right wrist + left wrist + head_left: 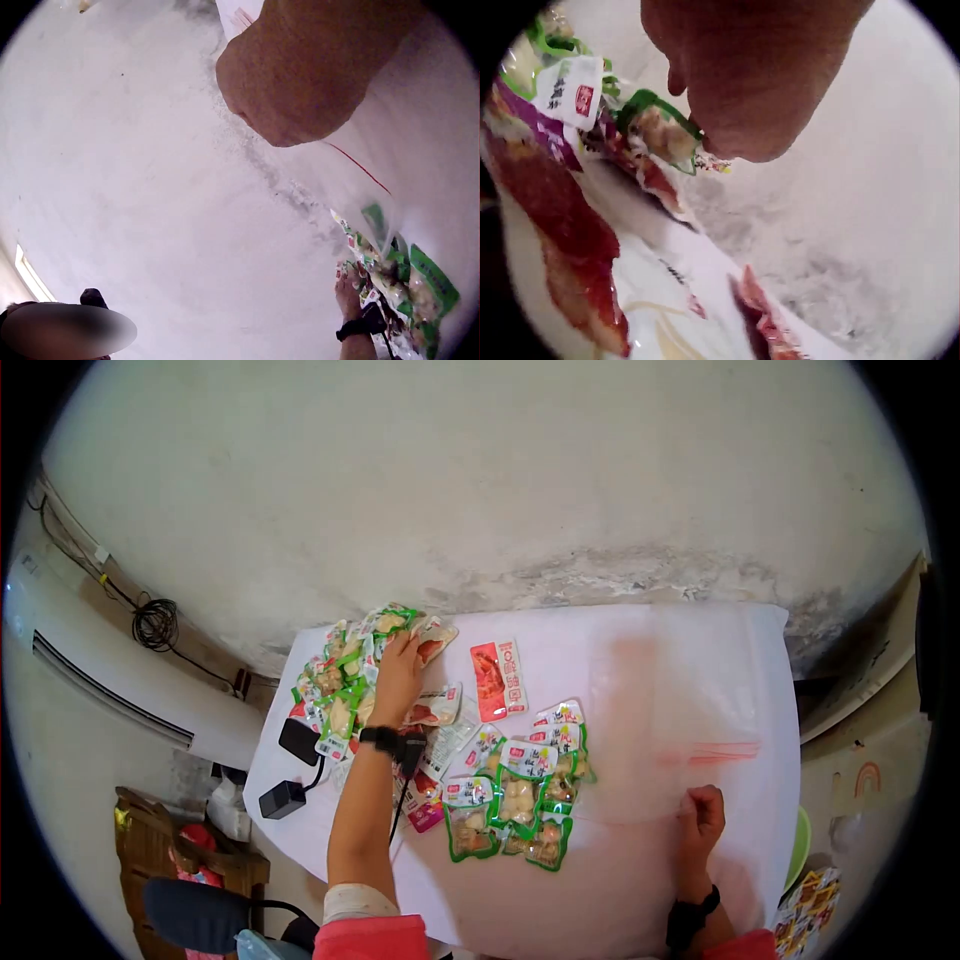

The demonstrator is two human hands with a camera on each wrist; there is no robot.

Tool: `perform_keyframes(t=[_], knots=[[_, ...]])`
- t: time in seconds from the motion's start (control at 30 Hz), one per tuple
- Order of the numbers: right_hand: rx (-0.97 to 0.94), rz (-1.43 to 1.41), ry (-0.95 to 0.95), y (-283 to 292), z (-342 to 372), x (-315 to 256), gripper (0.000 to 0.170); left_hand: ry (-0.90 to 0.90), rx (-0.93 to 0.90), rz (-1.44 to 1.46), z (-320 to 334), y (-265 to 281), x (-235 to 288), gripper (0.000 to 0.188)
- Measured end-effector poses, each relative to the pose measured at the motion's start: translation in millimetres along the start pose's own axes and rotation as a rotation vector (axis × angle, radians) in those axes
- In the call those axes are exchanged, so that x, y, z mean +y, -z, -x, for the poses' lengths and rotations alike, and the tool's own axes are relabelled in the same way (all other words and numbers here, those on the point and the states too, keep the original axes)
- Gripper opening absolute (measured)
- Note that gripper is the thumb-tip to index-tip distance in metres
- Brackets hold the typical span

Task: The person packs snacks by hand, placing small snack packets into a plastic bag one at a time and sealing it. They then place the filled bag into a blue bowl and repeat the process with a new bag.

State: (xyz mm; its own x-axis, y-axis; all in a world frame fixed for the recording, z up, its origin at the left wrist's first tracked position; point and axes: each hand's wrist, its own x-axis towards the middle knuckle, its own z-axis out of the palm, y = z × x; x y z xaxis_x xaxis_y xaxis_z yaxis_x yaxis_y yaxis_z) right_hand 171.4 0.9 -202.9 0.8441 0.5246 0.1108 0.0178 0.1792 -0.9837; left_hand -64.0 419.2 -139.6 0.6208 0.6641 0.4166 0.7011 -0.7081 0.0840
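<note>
If judged by layout, looks partway done. Left of and under fingers of left hand, note mixed packet heap, still to do; cannot tell whether clamped. Right of fingers, log red packet, then green-edged packets set out. Farther right, note right hand, fingers curled; cannot tell if holding.

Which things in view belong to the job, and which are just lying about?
Likely the job:
- left hand, at the packet pile
- green-edged food packets grouped mid-table
- red-and-white packet behind them
- right hand, fingers curled; grip unclear

Probably just lying about:
- black power adapter
- coiled black cable
- dark chair
</note>
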Motion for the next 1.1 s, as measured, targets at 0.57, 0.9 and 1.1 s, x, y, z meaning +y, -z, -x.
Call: perform_keyframes(t=[0.57, 0.9, 1.1], knots=[[0.005, 0.044, -0.008, -1, 1, 4, 0.008, 0.046, -0.058, 0.089, 8, 9, -23, 0.03], [-0.008, 0.001, 0.0, -4, 0, -3, 0.008, 0.256, 0.103, 0.058, -16, -13, -56, 0.03], [-0.042, 0.073, 0.031, -6, 0, -11, 0.008, 0.344, 0.22, 0.715, 50, 73, -4, 0.035]])
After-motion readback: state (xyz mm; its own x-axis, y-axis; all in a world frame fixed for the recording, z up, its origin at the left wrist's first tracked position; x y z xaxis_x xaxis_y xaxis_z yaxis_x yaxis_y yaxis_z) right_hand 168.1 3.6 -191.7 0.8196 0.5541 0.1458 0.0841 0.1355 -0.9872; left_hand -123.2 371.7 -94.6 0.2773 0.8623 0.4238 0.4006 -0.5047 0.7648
